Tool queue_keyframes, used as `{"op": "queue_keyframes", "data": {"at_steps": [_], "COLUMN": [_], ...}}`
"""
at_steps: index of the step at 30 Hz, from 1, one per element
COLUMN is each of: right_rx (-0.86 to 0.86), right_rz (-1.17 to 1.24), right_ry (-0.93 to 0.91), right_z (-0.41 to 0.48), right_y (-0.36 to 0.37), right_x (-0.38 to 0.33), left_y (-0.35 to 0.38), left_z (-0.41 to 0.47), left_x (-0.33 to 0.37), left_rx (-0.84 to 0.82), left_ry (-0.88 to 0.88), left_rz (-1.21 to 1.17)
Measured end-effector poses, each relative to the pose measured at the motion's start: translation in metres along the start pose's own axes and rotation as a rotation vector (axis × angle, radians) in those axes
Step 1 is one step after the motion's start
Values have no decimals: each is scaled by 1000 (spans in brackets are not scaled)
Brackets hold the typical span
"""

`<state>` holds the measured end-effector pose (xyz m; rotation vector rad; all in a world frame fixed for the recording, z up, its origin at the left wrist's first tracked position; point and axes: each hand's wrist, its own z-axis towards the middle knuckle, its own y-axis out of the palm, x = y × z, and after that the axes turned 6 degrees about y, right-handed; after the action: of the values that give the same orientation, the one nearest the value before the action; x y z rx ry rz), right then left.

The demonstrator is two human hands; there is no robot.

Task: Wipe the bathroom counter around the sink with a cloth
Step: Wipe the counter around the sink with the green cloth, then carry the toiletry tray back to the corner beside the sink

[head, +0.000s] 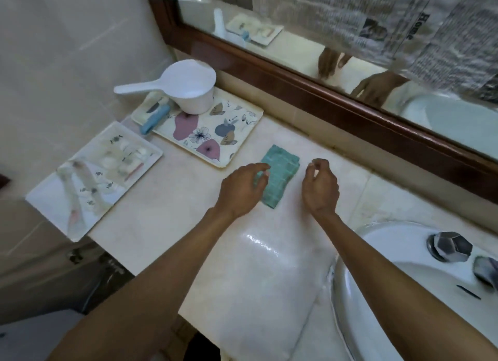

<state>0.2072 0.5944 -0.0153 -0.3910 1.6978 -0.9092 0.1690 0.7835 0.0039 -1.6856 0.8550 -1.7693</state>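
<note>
Starting from the counter (151,226), with the sink (382,306) at 4 o'clock: I judge this is the pick-up step. Folded teal cloth (280,174) lies mid-counter. My left hand (242,190), loosely spread, touches its 9 o'clock edge; right hand (320,188) hovers beside, empty. Next needs a firm grasp.

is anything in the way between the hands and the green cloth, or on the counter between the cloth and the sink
Nothing visible blocks either. The left hand already overlaps the green cloth's left edge, and the right hand hovers just right of it. The counter between cloth and sink is bare; both trays sit off to the left.
</note>
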Motion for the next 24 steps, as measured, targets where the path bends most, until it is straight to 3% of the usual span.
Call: {"op": "queue_keyframes", "data": {"at_steps": [7,13,19,24], "right_rx": [-251,-544,-516,-507], "right_rz": [12,-142,-326,-395], "right_ry": [-261,-514,-606,-582], "right_z": [-59,-109,-124,-129], "right_y": [94,182,240,265], "right_x": [-153,-220,-241,-241], "left_y": [-151,-223,-232,-226], "left_z": [-70,-136,-183,-185], "left_x": [-108,-209,-282,-316], "left_rx": [222,449,561,569], "left_ry": [-118,-327,-693,-805], "left_rz": [-67,-24,-66,-426]}}
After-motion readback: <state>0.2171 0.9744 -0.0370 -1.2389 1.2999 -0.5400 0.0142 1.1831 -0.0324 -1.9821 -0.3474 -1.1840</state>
